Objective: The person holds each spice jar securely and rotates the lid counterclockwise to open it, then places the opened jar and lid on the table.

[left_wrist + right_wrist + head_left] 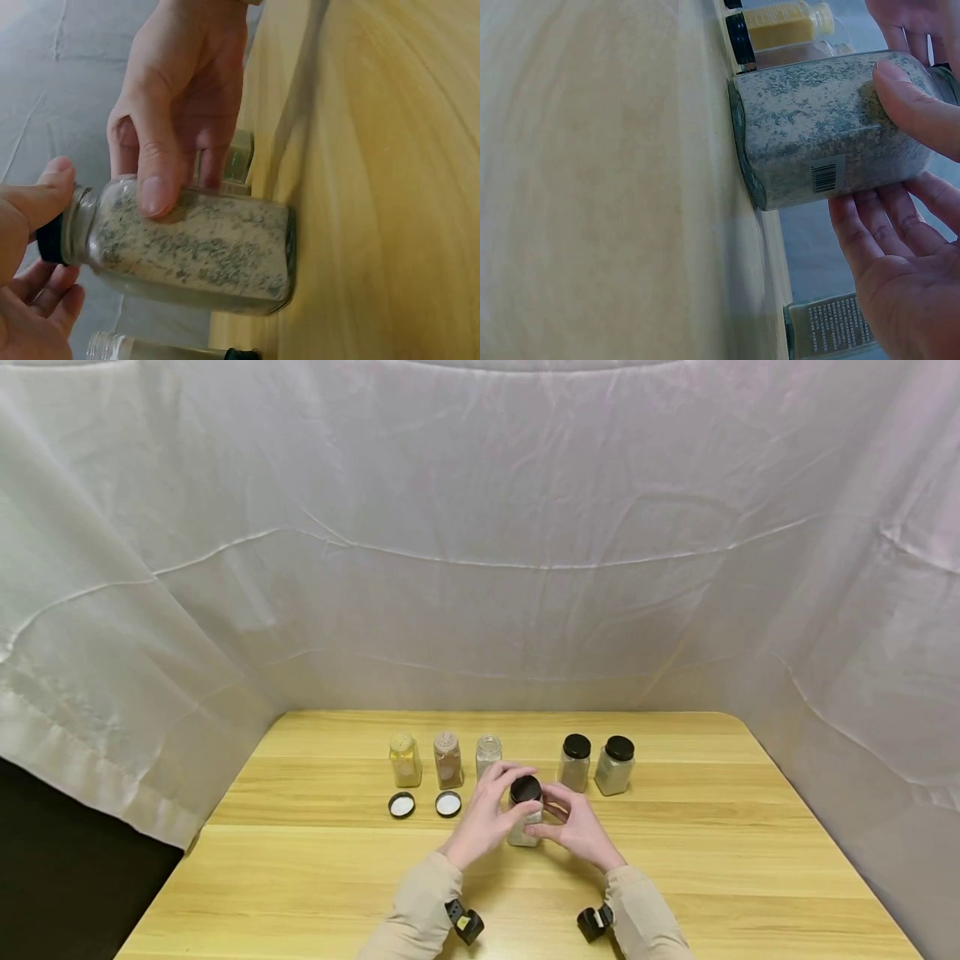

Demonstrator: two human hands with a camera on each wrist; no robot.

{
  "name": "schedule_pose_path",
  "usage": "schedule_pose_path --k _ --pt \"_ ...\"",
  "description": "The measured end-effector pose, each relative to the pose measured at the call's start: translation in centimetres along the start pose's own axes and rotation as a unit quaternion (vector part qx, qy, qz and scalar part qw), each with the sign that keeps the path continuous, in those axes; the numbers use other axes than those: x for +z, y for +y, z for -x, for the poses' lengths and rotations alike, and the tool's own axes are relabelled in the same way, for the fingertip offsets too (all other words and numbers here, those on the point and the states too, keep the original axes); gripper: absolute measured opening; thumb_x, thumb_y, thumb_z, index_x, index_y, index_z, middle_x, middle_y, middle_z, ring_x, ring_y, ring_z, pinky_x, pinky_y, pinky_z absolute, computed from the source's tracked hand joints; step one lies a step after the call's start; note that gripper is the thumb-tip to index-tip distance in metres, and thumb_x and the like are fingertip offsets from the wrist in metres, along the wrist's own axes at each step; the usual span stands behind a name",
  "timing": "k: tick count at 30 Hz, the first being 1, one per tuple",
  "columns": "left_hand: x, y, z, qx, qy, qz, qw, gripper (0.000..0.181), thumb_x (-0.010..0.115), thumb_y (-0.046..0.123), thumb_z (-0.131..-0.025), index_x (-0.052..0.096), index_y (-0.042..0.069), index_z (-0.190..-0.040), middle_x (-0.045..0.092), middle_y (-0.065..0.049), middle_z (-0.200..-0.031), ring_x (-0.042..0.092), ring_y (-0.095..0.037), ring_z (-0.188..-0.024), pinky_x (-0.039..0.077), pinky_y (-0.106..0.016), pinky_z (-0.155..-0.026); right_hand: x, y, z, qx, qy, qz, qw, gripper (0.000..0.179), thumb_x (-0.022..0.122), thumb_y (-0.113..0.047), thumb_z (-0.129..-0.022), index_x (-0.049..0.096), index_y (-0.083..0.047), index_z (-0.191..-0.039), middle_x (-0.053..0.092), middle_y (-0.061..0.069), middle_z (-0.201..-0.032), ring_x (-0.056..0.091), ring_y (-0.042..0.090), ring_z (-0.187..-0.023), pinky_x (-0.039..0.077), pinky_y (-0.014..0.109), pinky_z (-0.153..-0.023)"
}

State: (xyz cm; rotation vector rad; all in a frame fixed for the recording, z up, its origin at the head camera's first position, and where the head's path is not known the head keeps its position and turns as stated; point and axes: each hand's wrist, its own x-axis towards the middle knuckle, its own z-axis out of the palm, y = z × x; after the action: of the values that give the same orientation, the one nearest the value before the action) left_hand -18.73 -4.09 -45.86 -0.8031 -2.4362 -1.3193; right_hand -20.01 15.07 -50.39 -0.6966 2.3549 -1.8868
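Hanging round three sides, grey cloth (517, 610) walls in the wooden bench (735, 843). I see it run well out to both side edges. Near its middle is a jar (522, 837): the left hand (487, 820) pinches the black lid (526, 788), the right hand (581, 832) grips the jar.

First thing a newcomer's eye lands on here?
Likely the speckled jar, low and near centre in the head view, the right hand gripping its body and the left hand holding its black lid. Next, the yellow-filled jar, leftmost on the table, an upturned lid lying in front.
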Motion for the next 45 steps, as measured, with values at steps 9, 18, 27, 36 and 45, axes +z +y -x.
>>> schedule_pose_path --k 9,18,27,36,45 --pt "0.0 -0.1 0.3 -0.018 0.044 0.034 0.9983 0.051 0.070 0.027 -0.094 0.058 0.013 -0.141 0.052 -0.009 -0.129 0.052 -0.021 -0.118 0.050 -0.039 -0.098 0.0 -0.1 0.1 0.009 -0.004 0.002 0.9999 0.061 0.083 -0.007 -0.080 0.058 0.004 -0.135 0.060 0.021 -0.127 0.060 0.001 -0.115 0.047 0.038 -0.112" --pt "-0.7 -1.4 0.9 -0.034 0.059 0.057 0.9961 0.045 0.070 0.030 -0.093 0.059 0.017 -0.135 0.052 -0.008 -0.131 0.056 -0.022 -0.120 0.052 -0.044 -0.102 -0.4 0.1 0.1 0.016 0.003 0.019 0.9997 0.063 0.084 -0.009 -0.080 0.057 0.005 -0.136 0.060 0.021 -0.129 0.061 0.019 -0.121 0.047 0.040 -0.113" --pt "-1.4 -2.5 1.5 -0.043 0.052 0.076 0.9949 0.047 0.081 0.024 -0.084 0.061 0.017 -0.126 0.057 -0.004 -0.127 0.055 -0.013 -0.101 0.052 -0.032 -0.089 -0.6 -0.1 0.1 0.011 0.018 0.031 0.9993 0.066 0.083 -0.007 -0.079 0.054 0.008 -0.136 0.061 0.022 -0.128 0.061 0.032 -0.124 0.048 0.030 -0.110" --pt "-1.6 -3.0 2.1 -0.082 0.029 0.093 0.9919 0.053 0.085 0.023 -0.079 0.061 0.011 -0.125 0.061 -0.004 -0.112 0.061 -0.016 -0.098 0.059 -0.039 -0.093 -0.9 -0.2 -0.2 0.018 0.016 0.033 0.9992 0.066 0.080 -0.005 -0.082 0.050 0.010 -0.139 0.057 0.028 -0.131 0.055 0.046 -0.129 0.044 0.044 -0.113" --pt "-0.9 -3.2 2.7 -0.109 0.003 0.066 0.9918 0.054 0.087 0.019 -0.077 0.064 0.002 -0.123 0.062 -0.014 -0.118 0.069 -0.031 -0.105 0.061 -0.036 -0.093 -1.1 -0.1 -1.2 0.033 0.037 0.057 0.9972 0.066 0.079 -0.003 -0.084 0.048 0.009 -0.141 0.054 0.029 -0.141 0.052 0.047 -0.132 0.043 0.048 -0.114"
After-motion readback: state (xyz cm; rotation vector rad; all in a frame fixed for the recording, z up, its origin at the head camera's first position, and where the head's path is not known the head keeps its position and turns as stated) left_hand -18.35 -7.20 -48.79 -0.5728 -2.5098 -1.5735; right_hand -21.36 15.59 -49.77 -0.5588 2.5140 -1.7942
